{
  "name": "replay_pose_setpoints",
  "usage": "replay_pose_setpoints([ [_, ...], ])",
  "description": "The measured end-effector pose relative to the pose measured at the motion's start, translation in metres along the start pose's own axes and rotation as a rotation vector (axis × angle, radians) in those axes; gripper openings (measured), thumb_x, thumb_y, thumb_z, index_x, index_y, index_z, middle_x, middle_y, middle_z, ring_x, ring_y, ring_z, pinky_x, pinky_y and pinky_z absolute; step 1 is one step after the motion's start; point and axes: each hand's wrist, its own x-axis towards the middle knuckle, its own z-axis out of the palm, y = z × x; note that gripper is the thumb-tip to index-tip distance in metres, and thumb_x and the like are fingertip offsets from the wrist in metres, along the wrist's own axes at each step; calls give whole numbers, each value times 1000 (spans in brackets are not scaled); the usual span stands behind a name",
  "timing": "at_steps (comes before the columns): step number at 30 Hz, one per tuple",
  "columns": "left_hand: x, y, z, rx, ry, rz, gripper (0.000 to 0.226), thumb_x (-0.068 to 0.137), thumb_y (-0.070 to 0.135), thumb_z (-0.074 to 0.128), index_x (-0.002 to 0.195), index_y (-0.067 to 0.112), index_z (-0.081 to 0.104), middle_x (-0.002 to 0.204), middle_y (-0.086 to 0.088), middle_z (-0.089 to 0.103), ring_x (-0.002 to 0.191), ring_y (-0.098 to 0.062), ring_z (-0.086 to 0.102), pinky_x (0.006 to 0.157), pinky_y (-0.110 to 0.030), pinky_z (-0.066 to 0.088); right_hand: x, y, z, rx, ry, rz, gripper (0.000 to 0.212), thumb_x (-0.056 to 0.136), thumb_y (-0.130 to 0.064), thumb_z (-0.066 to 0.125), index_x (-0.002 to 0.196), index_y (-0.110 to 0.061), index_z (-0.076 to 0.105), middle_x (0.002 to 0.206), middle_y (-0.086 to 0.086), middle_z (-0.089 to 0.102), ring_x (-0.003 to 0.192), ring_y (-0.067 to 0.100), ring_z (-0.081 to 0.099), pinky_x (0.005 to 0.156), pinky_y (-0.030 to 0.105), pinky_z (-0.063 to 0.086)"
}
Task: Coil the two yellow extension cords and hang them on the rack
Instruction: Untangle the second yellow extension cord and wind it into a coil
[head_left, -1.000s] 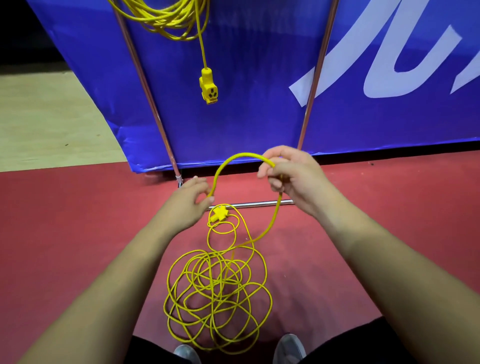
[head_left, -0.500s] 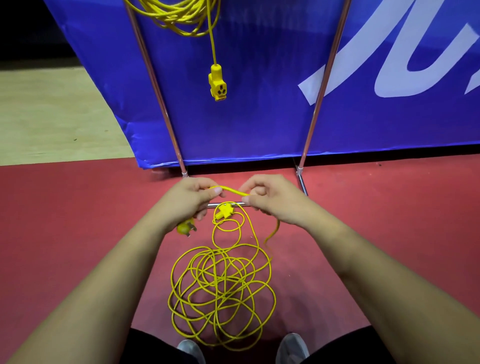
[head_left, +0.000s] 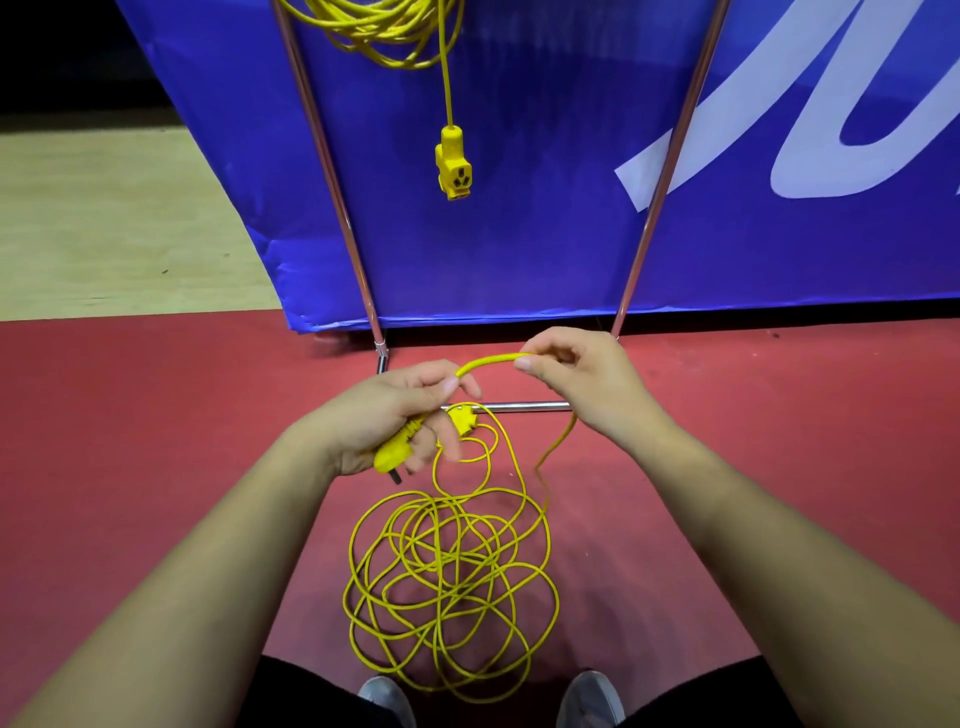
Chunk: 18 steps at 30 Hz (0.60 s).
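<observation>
L hand (head_left: 395, 415) curled round plug (head_left: 390, 455), thumb + index pinching cord (head_left: 493, 358) just past it. R hand (head_left: 587, 384) pinches same cord further along; short arc btwn my hands. Rest of cord in loose tangle on red floor (head_left: 156, 441) by my shoes, socket end (head_left: 462, 419) near rack (head_left: 519, 407) base bar. 2nd cord (head_left: 395, 31) coiled, hung on rack up top, its socket (head_left: 453, 169) dangling in front of blue banner (head_left: 519, 249).

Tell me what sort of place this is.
Probably an indoor sports hall or event venue: smooth red court-style flooring meets a pale wooden floor, and a large blue banner with white lettering stands behind a chrome tube rack.
</observation>
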Motion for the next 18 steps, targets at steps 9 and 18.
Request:
replay_pose_setpoints([
  [9,-5,16,-5,-302,215,466,32,99,30,35,82,5,48,37,7,29,24,-4,21,35,-15,24,-1,51,-14,-222,-154,103,18,96,-21,55,84,-9,63,61,4,58,58,12,56,64,37,49],
  [18,-2,13,-16,-236,362,349,35,101,36,34,90,8,53,46,2,30,30,-8,23,38,-18,26,-7,78,-1,118,18,328,22,100,-13,48,88,-1,63,63,7,53,54,17,56,67,39,55],
])
